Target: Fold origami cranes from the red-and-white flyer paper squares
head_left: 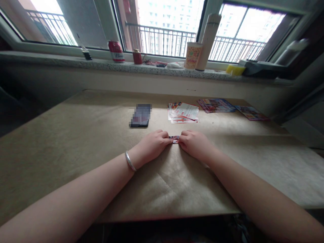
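Both hands meet over the middle of the table around a small, narrow strip of folded printed paper (pixel 175 139). My left hand (pixel 155 145), with a silver bangle on its wrist, is closed on the strip's left end. On the right end, the fingers of my right hand (pixel 194 143) are bent and pressed down. Only the middle of the strip shows; its ends are hidden under the fingers. Beyond the hands lies a fanned pile of white and red printed leaflets (pixel 183 113). A dark phone (pixel 141 115), partly blurred out, rests to the left of the pile.
Colourful leaflets (pixel 216 105) and another leaflet (pixel 251 113) lie at the table's (pixel 76 135) back right. Along the windowsill (pixel 101 64) stand a red can (pixel 116 51), a red bottle (pixel 137 56), a paper cup (pixel 192 55), a tall cylinder (pixel 209 42) and a yellow item (pixel 235 70).
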Motion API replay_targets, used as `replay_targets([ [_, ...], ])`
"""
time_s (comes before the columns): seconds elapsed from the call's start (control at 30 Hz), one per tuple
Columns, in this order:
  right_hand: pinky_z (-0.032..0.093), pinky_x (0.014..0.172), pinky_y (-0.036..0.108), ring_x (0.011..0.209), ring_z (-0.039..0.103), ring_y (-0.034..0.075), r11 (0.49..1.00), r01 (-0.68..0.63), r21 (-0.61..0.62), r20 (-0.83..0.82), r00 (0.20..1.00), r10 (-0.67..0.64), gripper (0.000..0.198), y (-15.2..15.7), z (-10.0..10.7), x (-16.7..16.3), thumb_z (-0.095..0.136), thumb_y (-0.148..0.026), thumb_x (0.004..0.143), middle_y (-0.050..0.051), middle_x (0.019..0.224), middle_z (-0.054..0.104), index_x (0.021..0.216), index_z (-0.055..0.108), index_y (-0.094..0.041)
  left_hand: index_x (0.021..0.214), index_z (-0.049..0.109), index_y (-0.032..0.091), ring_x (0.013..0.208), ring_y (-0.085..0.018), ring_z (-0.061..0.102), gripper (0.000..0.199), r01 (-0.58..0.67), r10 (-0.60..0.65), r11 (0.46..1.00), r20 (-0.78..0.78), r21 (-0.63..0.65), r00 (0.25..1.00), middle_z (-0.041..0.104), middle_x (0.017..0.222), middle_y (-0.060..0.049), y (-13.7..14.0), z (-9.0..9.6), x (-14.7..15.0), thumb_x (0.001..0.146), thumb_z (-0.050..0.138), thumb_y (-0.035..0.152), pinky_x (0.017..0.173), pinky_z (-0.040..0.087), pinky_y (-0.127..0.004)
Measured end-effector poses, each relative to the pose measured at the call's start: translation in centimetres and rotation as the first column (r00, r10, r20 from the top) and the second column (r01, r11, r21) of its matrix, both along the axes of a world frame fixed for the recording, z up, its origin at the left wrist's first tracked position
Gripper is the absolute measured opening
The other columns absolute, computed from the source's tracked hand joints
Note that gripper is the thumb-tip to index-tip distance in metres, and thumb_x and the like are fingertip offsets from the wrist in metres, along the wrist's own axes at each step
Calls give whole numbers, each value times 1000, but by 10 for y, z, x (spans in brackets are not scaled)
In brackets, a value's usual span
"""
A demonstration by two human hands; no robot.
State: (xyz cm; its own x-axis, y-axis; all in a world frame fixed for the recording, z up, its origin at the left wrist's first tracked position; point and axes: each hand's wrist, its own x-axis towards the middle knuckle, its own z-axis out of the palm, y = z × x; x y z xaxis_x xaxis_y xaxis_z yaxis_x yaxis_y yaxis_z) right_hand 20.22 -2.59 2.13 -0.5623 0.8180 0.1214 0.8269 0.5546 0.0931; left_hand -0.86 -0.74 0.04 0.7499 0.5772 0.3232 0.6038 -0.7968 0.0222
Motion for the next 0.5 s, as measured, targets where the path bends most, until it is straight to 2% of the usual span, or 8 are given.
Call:
replay_targets([
  [0.2, 43, 69, 28, 84, 66, 20, 1000, 21, -21, 34, 999, -20, 23, 1, 5, 4, 51, -21, 92, 8, 91, 71, 89, 74, -18, 108, 73, 24, 85, -17, 59, 25, -19, 19, 1000, -12, -12, 1000, 66, 93, -6, -2, 0, 0, 99, 49, 23, 75, 50, -29],
  [0.5, 39, 65, 29, 81, 66, 19, 999, 40, -38, 17, 999, -39, 23, 8, 8, 20, 54, -24, 87, 5, 93, 73, 89, 77, -22, 111, 73, 23, 85, -17, 58, 27, -11, 10, 1000, -21, -10, 1000, 65, 94, -8, -2, 1, 1, 99, 49, 23, 75, 50, -29],
])
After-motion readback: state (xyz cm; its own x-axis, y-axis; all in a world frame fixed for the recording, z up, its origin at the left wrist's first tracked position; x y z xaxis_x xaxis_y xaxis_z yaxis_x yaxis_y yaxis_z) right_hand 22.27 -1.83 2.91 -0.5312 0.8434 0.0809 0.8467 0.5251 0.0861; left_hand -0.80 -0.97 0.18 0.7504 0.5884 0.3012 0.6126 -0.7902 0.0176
